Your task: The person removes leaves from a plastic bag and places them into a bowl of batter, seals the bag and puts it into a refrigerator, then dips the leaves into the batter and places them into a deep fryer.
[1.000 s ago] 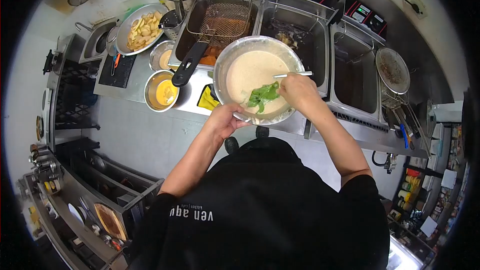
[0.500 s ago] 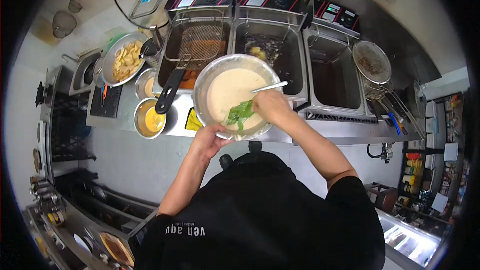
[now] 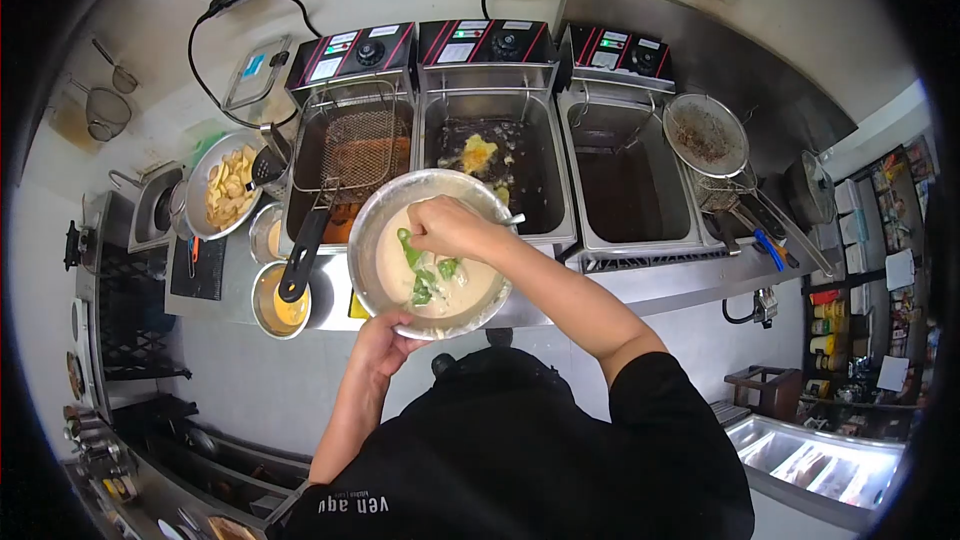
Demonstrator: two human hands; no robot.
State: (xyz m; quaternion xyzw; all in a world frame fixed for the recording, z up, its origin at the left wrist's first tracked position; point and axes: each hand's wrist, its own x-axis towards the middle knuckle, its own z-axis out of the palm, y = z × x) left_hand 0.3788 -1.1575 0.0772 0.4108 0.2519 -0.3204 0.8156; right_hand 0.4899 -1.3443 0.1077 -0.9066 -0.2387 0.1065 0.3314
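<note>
My left hand (image 3: pixel 380 342) grips the near-left rim of a steel mixing bowl (image 3: pixel 363 265), holding it in front of the fryers. Pale, creamy batter (image 3: pixel 393 278) fills much of the bowl. Above it, my right hand (image 3: pixel 452 228) has its fingers pinched on a green leaf (image 3: pixel 424 285), which lies partly coated in the batter. A metal spoon handle (image 3: pixel 514 220) sticks out past the bowl's right rim, beside my right wrist; the rest of it is hidden. Golden pieces of food (image 3: pixel 478 153) float in dark bubbling oil in the middle fryer (image 3: pixel 565 190), just beyond the bowl.
A wire fry basket (image 3: pixel 358 145) with a black handle (image 3: pixel 303 260) sits over the left fryer. The right fryer (image 3: pixel 630 190) holds dark oil. To the left are a bowl of sliced pieces (image 3: pixel 230 187) and a yellow-liquid bowl (image 3: pixel 265 312). A round strainer (image 3: pixel 706 135) stands right.
My right hand has moved left across the bowl, and the leaf now shows more batter on it. The view has shifted, revealing more of the golden food in the middle fryer.
</note>
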